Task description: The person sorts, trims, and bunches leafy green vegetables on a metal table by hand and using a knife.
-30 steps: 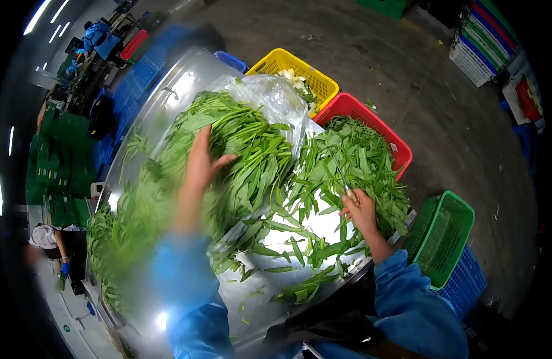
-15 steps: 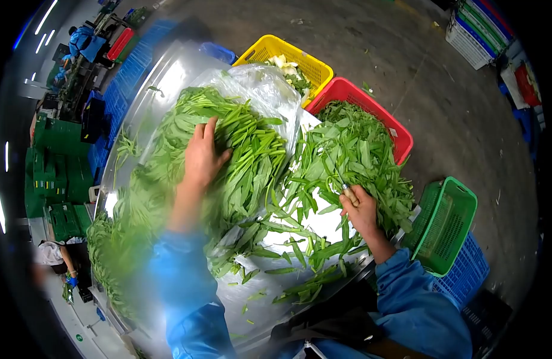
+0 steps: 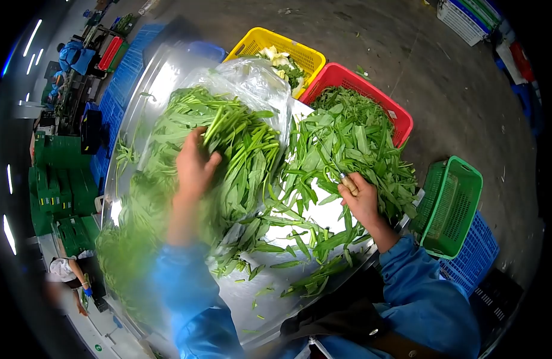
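Observation:
A large pile of long-stemmed leafy greens (image 3: 252, 143), which look like water spinach, lies on the metal table with its pale cut stems towards the right. My left hand (image 3: 194, 167) is at the upper part of this pile, fingers curled around a bunch of stems and thumb on the near side; leaves partly hide the fingertips. In my right hand (image 3: 364, 203) is a knife (image 3: 349, 184), gripped by its wooden handle. Its narrow blade points up and left, partly lost among the leaves. Beside that hand, a second heap of greens (image 3: 348, 137) spreads over a white surface (image 3: 321, 209).
Behind the heap stand a red crate (image 3: 402, 122) and a yellow crate (image 3: 315, 57) with leaf scraps. A green crate (image 3: 475, 179) sits on a blue one (image 3: 476, 257) at right. Clear plastic (image 3: 258, 78) lies behind the pile. Co-workers (image 3: 69, 270) are at far left.
My left hand has drawn slightly down and left, and its fingers have curled in around the stems. My right hand keeps the knife, almost unmoved. The view has shifted a little.

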The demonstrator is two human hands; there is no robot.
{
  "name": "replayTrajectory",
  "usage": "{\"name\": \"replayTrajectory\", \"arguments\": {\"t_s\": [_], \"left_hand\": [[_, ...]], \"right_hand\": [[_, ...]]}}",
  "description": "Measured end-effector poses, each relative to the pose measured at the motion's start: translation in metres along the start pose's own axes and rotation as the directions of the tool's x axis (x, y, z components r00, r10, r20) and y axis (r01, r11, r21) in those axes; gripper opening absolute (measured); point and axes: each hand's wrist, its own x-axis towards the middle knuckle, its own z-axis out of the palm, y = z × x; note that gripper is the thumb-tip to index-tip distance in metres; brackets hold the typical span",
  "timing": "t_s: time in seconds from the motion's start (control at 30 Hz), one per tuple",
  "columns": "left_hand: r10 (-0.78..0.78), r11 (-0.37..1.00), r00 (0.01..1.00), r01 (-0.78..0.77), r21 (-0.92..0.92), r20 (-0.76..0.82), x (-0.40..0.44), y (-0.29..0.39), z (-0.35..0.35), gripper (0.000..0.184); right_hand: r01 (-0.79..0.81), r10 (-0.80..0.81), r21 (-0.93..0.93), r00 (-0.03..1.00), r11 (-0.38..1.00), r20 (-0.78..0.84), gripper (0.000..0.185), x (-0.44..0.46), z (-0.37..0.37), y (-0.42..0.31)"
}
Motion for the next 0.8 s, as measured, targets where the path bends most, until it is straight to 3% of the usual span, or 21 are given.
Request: {"name": "replayTrajectory", "arguments": {"t_s": [0.03,0.13,0.27,0.33,0.4,0.47,0.6,0.67,0.73,0.77,0.8], "left_hand": [[0.074,0.997,0.997,-0.075,-0.007,-0.033,0.000,0.002,0.002,0.056],[0.058,0.963,0.997,-0.068,-0.262,-0.044,0.001,0.012,-0.001,0.060],[0.103,0.986,0.991,-0.114,0.126,0.084,-0.009,0.023,0.014,0.068],[0.172,0.911,0.979,-0.200,0.360,0.108,-0.019,0.042,0.018,0.090],[0.219,0.876,0.969,-0.245,0.416,0.111,-0.023,0.043,0.023,0.096],[0.142,0.906,0.982,-0.179,0.384,0.122,-0.020,0.040,0.025,0.099],[0.107,0.916,0.984,-0.154,0.371,0.144,-0.010,0.036,0.024,0.089],[-0.013,0.962,0.988,-0.030,0.273,0.156,-0.008,0.038,0.013,0.086],[-0.105,0.978,0.991,0.119,-0.170,0.088,-0.006,0.022,0.001,0.072],[-0.148,0.893,0.989,0.132,-0.430,-0.002,-0.008,0.032,-0.008,0.067],[-0.206,0.884,0.978,0.181,-0.431,-0.011,-0.009,0.038,-0.021,0.064]], "right_hand": [[0.007,-0.007,-0.005,1.000,1.000,0.000,0.018,0.000,0.000,0.000],[0.022,-0.022,-0.020,1.000,1.000,-0.007,0.018,0.000,0.000,-0.001],[0.024,-0.025,-0.053,1.000,0.998,-0.013,0.018,-0.001,0.001,-0.002],[0.020,-0.020,-0.032,1.000,0.999,-0.020,0.018,0.000,0.001,-0.001],[0.027,-0.028,-0.042,0.999,0.999,-0.022,0.018,-0.001,0.001,-0.003],[0.036,-0.036,-0.050,0.999,0.998,-0.017,0.018,-0.001,0.001,-0.003],[0.005,-0.005,-0.036,1.000,0.999,0.015,0.018,-0.002,-0.001,-0.005],[-0.054,0.054,0.002,0.998,0.999,0.044,0.017,-0.003,-0.004,-0.010],[-0.137,0.132,0.066,0.988,0.988,0.077,0.018,-0.006,-0.005,-0.020],[-0.133,0.125,0.085,0.988,0.988,0.092,0.018,-0.008,-0.004,-0.027],[-0.129,0.118,0.103,0.987,0.986,0.109,0.018,-0.012,-0.003,-0.035]]}}
